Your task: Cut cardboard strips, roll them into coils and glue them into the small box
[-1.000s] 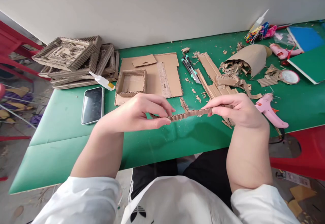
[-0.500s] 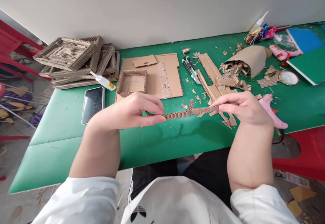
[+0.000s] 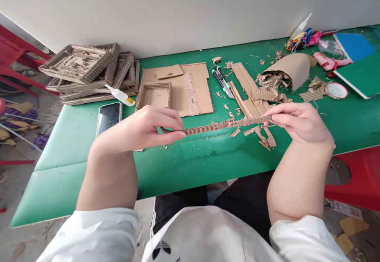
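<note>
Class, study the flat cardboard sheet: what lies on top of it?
On the cardboard sheet lie a cardboard frame, a loose cardboard piece and a clear ruler. The left hand covers the sheet's near-left part; anything there is hidden.

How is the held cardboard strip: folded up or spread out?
Spread out: the cardboard strip runs as one long, nearly straight band between the left hand and the right hand.
</note>
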`<state>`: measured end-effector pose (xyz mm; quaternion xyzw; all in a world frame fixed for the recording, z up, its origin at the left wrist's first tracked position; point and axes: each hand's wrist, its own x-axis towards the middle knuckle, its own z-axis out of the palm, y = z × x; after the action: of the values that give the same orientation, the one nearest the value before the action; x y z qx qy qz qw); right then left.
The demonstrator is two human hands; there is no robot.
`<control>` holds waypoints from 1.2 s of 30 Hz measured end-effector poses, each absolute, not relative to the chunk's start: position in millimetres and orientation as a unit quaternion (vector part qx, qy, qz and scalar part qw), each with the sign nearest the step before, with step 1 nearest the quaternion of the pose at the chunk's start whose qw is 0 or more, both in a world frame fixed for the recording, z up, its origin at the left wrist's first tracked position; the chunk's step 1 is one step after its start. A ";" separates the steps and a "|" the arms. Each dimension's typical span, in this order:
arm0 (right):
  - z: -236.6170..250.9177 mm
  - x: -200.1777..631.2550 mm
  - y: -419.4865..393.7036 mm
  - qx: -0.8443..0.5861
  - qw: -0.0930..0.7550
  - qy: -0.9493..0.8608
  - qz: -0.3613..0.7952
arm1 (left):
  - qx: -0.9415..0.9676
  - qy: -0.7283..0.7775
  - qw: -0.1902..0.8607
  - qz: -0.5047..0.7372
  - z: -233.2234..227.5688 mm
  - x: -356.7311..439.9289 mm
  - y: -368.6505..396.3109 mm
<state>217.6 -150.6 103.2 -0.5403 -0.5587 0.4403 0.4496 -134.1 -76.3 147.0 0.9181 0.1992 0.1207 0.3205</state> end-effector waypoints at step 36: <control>112.3 171.4 -158.2 -0.560 0.280 -0.763 0.162 | 0.708 0.348 0.511 0.343 103.0 -77.3 -94.9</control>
<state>171.4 -158.2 112.3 -0.5596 -0.7629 0.1618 0.2802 -77.3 -94.9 103.0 0.7075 0.3477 0.3427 0.5109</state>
